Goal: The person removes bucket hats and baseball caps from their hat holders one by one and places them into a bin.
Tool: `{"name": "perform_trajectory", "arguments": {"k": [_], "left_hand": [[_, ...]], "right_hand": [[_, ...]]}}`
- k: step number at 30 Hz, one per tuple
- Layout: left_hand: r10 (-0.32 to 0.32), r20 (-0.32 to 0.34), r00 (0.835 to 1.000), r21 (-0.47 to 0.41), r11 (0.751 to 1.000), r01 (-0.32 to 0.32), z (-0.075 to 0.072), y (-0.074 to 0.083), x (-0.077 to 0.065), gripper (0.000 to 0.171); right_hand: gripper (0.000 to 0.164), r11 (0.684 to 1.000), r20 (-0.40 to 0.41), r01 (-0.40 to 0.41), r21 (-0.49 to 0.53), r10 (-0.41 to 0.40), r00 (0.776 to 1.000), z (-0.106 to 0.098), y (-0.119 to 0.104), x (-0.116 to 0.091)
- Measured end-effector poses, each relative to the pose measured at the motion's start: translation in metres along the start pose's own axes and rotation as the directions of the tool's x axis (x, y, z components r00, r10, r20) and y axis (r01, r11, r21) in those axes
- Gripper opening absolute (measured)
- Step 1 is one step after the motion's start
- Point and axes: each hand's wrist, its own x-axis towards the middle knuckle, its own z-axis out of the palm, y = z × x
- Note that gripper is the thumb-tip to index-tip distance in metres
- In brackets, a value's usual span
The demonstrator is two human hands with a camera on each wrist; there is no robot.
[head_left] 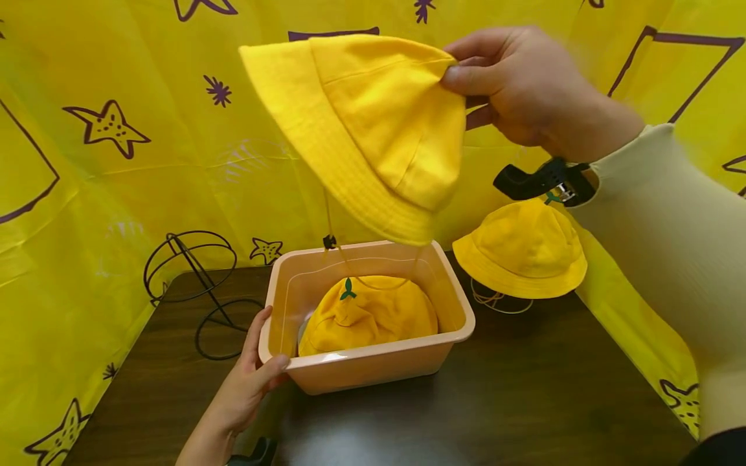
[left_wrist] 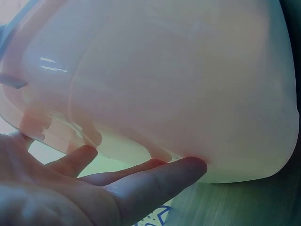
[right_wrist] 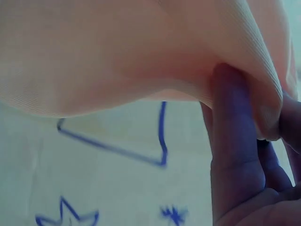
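High over the table, my right hand (head_left: 524, 90) pinches a yellow bucket hat (head_left: 373, 123) by the top of its crown; the brim tips down to the left. A cord with a small black toggle (head_left: 329, 242) dangles from this hat. Thumb and fingers grip a fold of the cloth (right_wrist: 141, 52) in the right wrist view. My left hand (head_left: 247, 382) holds the near left corner of a peach plastic bin (head_left: 373, 372), thumb at the rim and fingers along the side wall (left_wrist: 178, 84). Inside the bin lies another yellow hat (head_left: 379, 310) with a green sprout on top.
A third yellow hat (head_left: 524, 249) sits right of the bin, its cord hanging below the brim. Left of the bin stands a black wire hat stand (head_left: 204, 278). Behind the dark wooden table (head_left: 524, 401) hangs a yellow cloth (head_left: 175, 168) with drawn stars.
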Motion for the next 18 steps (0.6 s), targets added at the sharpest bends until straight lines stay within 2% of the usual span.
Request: {"name": "perform_trajectory", "arguments": {"k": [6, 11, 14, 18], "left_hand": [[0.014, 0.008, 1.000, -0.009, 1.000, -0.014, -0.001, 0.000, 0.002, 0.079], [0.030, 0.017, 0.999, -0.019, 0.999, -0.029, -0.001, -0.001, 0.004, 0.079], [0.030, 0.014, 0.999, -0.012, 0.999, -0.030, 0.000, -0.002, 0.005, 0.079], [0.022, 0.003, 1.000, 0.007, 1.000, -0.022, 0.001, -0.003, 0.005, 0.081]], "right_hand": [[0.026, 0.997, 0.044, 0.012, -0.080, -0.009, 0.999, 0.032, 0.022, -0.005], [0.026, 0.979, 0.061, -0.046, -0.198, 0.060, 0.996, 0.038, 0.059, -0.007], [0.027, 0.939, 0.093, -0.094, -0.332, 0.132, 0.987, 0.030, 0.083, -0.006], [0.024, 0.850, 0.140, -0.101, -0.516, 0.200, 0.970, 0.016, 0.106, -0.006]]}}
